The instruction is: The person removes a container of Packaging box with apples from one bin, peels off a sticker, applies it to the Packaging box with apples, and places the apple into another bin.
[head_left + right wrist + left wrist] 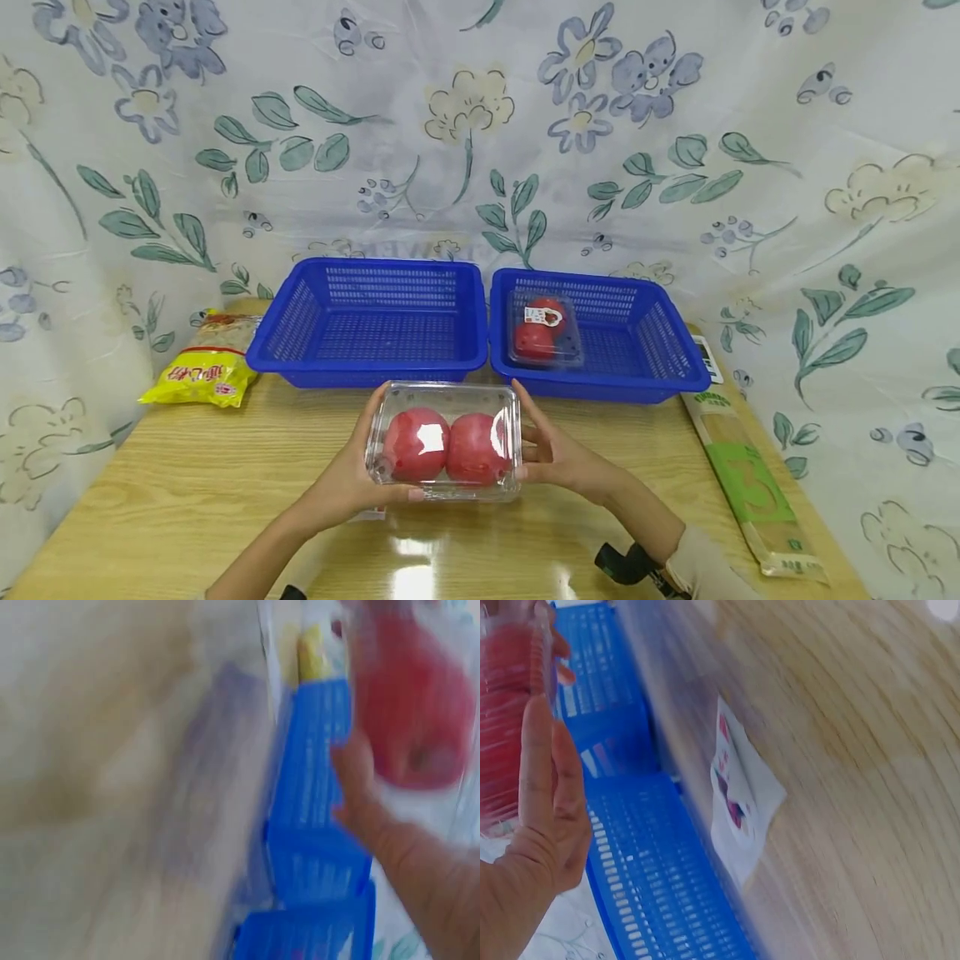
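A clear plastic box point(450, 396) with two red apples point(412, 458) in it is held up over the table, its lid facing the head camera. My left hand point(341, 483) grips its left end, the thumb along the near edge and the other fingers mostly hidden behind. At the opposite end my right hand point(562, 458) holds the box between thumb and fingers. The right wrist view is blurred but shows an apple point(412, 697) above the thumb. Below the box, a creased white paper with red print point(742, 802) lies on the wooden table.
Two blue plastic baskets stand side by side behind the box: a left one point(390, 333) and a right one point(611, 337). The right one contains another clear fruit box point(566, 333). A yellow food bag point(202, 375) lies far left, a long green-banded packet point(750, 483) at the right edge.
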The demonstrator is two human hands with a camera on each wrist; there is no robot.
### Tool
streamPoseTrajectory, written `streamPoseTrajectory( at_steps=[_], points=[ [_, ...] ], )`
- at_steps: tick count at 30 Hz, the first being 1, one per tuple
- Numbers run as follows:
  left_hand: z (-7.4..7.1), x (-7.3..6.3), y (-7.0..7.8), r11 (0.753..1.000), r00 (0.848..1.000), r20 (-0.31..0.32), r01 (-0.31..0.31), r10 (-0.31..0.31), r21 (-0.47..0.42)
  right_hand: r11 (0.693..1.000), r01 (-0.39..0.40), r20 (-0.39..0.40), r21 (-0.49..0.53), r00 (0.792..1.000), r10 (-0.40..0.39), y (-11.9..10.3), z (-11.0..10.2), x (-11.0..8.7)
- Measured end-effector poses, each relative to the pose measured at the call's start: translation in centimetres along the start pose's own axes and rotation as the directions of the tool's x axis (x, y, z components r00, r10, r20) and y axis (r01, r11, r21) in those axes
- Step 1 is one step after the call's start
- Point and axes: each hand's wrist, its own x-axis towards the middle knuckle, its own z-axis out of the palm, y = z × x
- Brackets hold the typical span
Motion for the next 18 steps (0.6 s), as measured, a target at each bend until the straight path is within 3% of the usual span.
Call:
streamPoseTrajectory(
  at_steps=[3, 8, 18],
  points=[
    [0.9, 0.3, 0.1, 1.0, 1.0, -0.015, 0.018, -0.019, -0.018, 0.995, -0.018, -0.124, -0.1, 0.992, 0.006, 0.1, 1.7, -0.4],
    [1.8, 0.5, -0.1, 1.0, 0.999, -0.043, 0.021, -0.02, 0.019, 0.953, -0.104, -0.307, -0.285, 0.952, 0.012, 0.7, 3.5, -0.3],
    [2.6, 1.2, -1.0, 0.997, 0.998, 0.038, 0.048, -0.051, 0.059, 0.926, -0.211, -0.447, -0.313, 0.893, 0.052, 2.1, 4.2, 0.2]
  ],
)
